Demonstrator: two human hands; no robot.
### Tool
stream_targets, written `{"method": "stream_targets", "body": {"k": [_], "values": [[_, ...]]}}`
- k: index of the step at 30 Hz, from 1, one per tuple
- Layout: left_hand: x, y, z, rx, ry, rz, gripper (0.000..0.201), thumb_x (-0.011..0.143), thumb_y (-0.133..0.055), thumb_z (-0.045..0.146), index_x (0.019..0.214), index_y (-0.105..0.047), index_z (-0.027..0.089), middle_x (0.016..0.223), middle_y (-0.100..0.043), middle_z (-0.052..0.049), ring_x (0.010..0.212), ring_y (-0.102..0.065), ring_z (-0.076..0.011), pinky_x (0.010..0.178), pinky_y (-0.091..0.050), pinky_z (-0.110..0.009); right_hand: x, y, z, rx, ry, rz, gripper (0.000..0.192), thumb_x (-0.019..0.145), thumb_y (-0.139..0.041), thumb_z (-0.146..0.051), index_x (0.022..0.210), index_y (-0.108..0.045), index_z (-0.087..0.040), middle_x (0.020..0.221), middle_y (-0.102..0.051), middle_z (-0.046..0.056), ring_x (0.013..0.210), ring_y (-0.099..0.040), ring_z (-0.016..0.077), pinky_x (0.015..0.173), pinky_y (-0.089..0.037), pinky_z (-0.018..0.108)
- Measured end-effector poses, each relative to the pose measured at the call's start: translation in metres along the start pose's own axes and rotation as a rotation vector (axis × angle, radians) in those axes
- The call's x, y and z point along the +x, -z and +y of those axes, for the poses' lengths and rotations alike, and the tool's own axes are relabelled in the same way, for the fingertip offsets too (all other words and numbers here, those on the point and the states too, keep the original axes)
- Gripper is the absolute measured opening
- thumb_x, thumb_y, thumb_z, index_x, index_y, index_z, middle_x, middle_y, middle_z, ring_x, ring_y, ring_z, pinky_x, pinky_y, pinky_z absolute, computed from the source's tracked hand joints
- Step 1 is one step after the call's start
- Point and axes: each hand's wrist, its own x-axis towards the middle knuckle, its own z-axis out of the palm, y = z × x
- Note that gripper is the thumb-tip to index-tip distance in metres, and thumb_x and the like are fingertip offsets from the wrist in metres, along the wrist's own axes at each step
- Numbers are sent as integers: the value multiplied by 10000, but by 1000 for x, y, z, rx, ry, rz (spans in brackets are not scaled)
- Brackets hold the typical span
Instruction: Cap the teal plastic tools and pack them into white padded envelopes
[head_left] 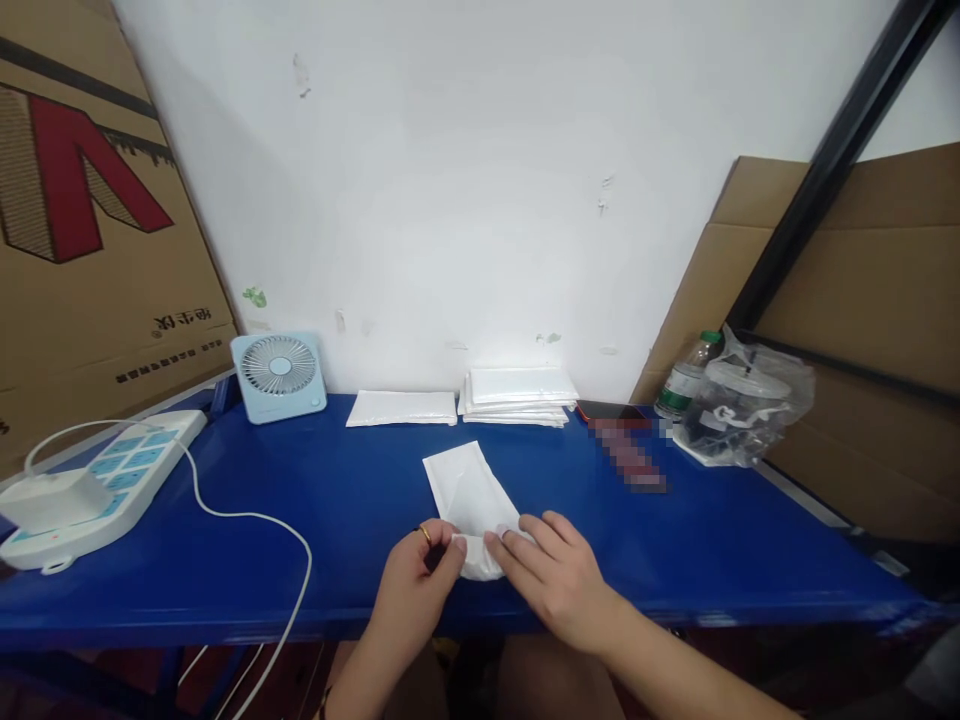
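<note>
A white padded envelope lies on the blue table, its near end at the table's front edge. My left hand, a ring on one finger, pinches that near end at its left corner. My right hand presses fingertips on the same end from the right, where the flap looks folded under. Both hands are touching the envelope.
A stack of white envelopes and a single flat one lie by the wall. A small blue fan, a white power strip with cable, a phone, a bottle and a plastic bag stand around. Cardboard leans at both sides.
</note>
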Motion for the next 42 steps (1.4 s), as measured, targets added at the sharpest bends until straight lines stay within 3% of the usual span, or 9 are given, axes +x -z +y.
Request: {"method": "stream_targets", "body": {"k": [4, 7, 12, 16, 20, 26, 30, 34, 42], "values": [[-1, 16, -4, -53, -137, 265, 281, 853, -439, 404, 1055, -500, 219, 1091, -559, -64, 953, -543, -176, 793, -437, -271, 32, 10, 32, 130, -158, 42, 278, 886, -430, -195, 1120, -580, -194, 876, -658, 82, 808, -586, 200, 682, -452, 318], [0, 29, -15, -26, -102, 345, 346, 861, -413, 435, 1134, -462, 229, 1002, -576, -62, 918, -555, -184, 765, -448, -287, 77, -4, 61, 335, -530, 181, 263, 886, -431, -345, 996, -607, -182, 836, -628, 76, 759, -596, 189, 691, -482, 298], [3, 41, -29, -55, -70, 343, 365, 847, -440, 463, 1119, -476, 222, 1008, -571, -65, 875, -560, -176, 760, -452, -294, 169, -94, 93, 930, -1004, 304, 349, 856, -423, -428, 1013, -558, -147, 873, -622, 49, 605, -600, 137, 500, -522, 247], [2, 42, -28, -137, -17, 351, 375, 830, -468, 474, 1105, -498, 220, 973, -581, -61, 845, -562, -173, 749, -450, -289, 214, -166, 100, 883, -1212, 213, 245, 840, -432, -273, 949, -580, -111, 792, -630, 78, 579, -606, 158, 472, -518, 267], [2, 40, -23, -164, -17, 376, 347, 817, -488, 460, 1074, -514, 227, 992, -571, -59, 837, -550, -175, 745, -439, -291, 226, -196, 98, 719, -1279, 142, 291, 769, -465, -142, 1039, -555, -86, 923, -630, 171, 843, -621, 267, 682, -521, 378], [3, 39, -22, -176, -36, 344, 307, 826, -486, 438, 1060, -511, 240, 1110, -529, -56, 854, -543, -159, 763, -437, -283, 214, -169, 107, 464, -1091, 50, 591, 726, -507, -149, 1301, -370, -120, 1361, -383, 164, 1296, -264, 294, 1041, -221, 476], [4, 38, -25, -169, -33, 341, 336, 816, -491, 461, 1059, -519, 231, 1102, -544, -70, 837, -552, -166, 731, -453, -286, 169, -126, 146, -125, -728, -193, 708, 677, -542, -112, 1345, -309, -93, 1401, -336, 154, 1338, -138, 301, 1067, -88, 474], [7, 38, -28, -123, -9, 283, 379, 806, -507, 456, 1110, -501, 230, 1029, -573, -69, 839, -566, -177, 741, -457, -304, 121, -101, 184, -357, -627, -458, 356, 753, -480, -79, 1103, -536, -51, 1154, -544, 217, 1172, -418, 297, 995, -218, 435], [26, 40, -14, 227, -78, 101, 426, 822, -470, 416, 1209, -433, 243, 1250, -444, -100, 1028, -546, -218, 791, -487, -354, 103, -72, 189, -380, -461, -469, 256, 872, -353, -92, 1044, -542, -95, 1008, -604, 169, 940, -557, 245, 751, -388, 318]]}}
